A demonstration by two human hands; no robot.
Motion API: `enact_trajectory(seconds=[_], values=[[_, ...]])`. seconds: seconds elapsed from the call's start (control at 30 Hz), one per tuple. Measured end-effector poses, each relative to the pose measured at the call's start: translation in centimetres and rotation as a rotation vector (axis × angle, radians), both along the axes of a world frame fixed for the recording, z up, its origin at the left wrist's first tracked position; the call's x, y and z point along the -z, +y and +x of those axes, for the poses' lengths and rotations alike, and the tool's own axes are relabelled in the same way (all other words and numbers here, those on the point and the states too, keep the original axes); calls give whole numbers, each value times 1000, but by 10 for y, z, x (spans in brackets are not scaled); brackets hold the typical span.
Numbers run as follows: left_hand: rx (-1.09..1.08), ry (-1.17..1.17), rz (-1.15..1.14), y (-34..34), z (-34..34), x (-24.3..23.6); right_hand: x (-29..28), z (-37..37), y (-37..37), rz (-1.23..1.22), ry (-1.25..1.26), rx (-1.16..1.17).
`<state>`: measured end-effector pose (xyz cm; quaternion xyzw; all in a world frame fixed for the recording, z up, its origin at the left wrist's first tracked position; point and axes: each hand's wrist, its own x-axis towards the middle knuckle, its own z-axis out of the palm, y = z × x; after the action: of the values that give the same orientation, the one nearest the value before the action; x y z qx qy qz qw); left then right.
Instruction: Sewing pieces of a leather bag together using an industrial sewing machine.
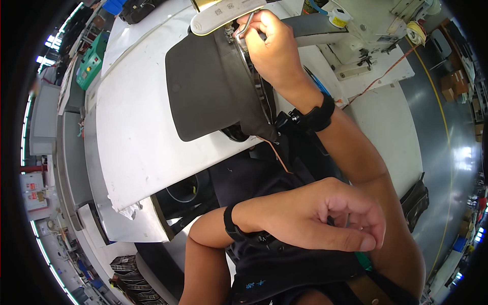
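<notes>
A dark grey bag (203, 86) with a broad flap lies on the white table, under the white sewing machine head (223, 19). An opened zipper (254, 84) runs down its right side. My right hand (269, 43) reaches to the upper end of the zipper, beside the machine's foot. Its thumb and fingers close around a bent shiny metal lever (246, 26). In front of my body, low in the view, is my left hand (330, 213), held away from the bag. Its fingers are curled in toward the thumb; whatever they may hold is hidden.
The white table (137, 127) spreads left of the bag, its front edge near my lap. Another sewing machine (366, 35) stands at the upper right. A thin brown strip (277, 155) hangs from the bag's lower end. A green box (92, 60) is at the far left.
</notes>
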<state>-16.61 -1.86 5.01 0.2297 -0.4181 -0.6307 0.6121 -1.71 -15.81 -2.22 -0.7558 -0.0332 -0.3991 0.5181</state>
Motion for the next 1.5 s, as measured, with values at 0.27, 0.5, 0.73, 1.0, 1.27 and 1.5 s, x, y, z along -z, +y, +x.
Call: enact_trajectory(seconds=[0.27, 0.5, 0.73, 1.0, 1.27, 1.5], values=[[4, 2, 10, -1, 0, 3, -9, -21, 12, 167, -202, 35], [-27, -25, 39, 5, 2, 3, -22, -52, 12, 537, -27, -168], [-153, -74, 83, 25, 14, -4, -37, -92, -65, 838, 93, -720], [-390, 13, -422, 60, 29, -14, -33, -98, -75, -341, 265, 232], [-486, -131, -501, 50, 1, -13, -59, -37, -27, 177, 362, -270], [-1296, -824, 407, 60, 74, 3, -39, -25, -12, -130, 249, 24]])
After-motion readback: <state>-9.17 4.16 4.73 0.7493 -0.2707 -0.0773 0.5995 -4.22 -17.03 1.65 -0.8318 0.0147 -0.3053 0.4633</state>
